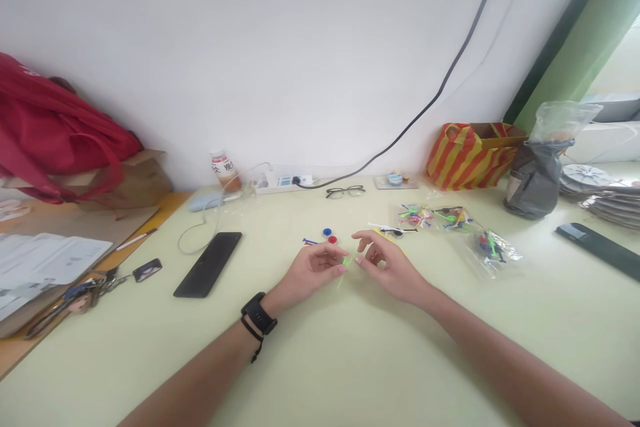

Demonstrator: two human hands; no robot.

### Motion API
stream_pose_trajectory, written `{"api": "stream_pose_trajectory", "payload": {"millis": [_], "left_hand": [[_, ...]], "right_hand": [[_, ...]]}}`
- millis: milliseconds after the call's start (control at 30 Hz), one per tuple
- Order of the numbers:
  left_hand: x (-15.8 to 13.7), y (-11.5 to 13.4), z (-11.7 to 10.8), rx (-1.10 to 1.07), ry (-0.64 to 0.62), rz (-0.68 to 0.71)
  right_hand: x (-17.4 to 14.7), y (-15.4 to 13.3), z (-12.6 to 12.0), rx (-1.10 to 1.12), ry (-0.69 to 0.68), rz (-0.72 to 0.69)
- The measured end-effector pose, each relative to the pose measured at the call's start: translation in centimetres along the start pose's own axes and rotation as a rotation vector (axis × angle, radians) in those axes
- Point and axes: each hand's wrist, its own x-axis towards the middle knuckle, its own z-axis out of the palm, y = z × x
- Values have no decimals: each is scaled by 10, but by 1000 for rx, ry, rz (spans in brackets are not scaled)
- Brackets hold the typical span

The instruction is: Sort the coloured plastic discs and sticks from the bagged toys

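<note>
Over the middle of the table, my left hand [313, 270] pinches a small bright green plastic piece [346, 261] between thumb and fingertips. A thin end of the piece points down; its exact shape is blurred. My right hand [387, 267] is just to the right of it, fingers curved and apart, with nothing visible in them. Beyond the hands lie a blue disc [327, 231] and a red disc [333, 240]. Blue and red sticks [310, 241] are partly behind my left hand. White and black pieces [393, 229] lie behind my right hand.
Small clear bags of coloured plastic pieces [493, 250] lie to the right. Glasses [345, 192], a power strip [285, 181] and a bottle [225, 170] stand or lie along the wall. A black phone [209, 265] is at left; a striped bag [470, 157] stands at back right.
</note>
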Motion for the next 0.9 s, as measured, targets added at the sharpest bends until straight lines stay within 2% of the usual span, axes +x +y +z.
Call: {"api": "stream_pose_trajectory", "payload": {"millis": [100,367,733,900], "left_hand": [[2,-3,-3,-14,54,-33],[3,0,-3,-16,65,-51],[3,-5,-5,-90,130,-53],[4,-6,-5,-123,112,-59]], "right_hand": [[0,2,0,-14,16,-19],[0,-6,0,-9,-41,-36],[-6,-8,7,84,23,-15],[-6,-9,6,174,-171,100]]}}
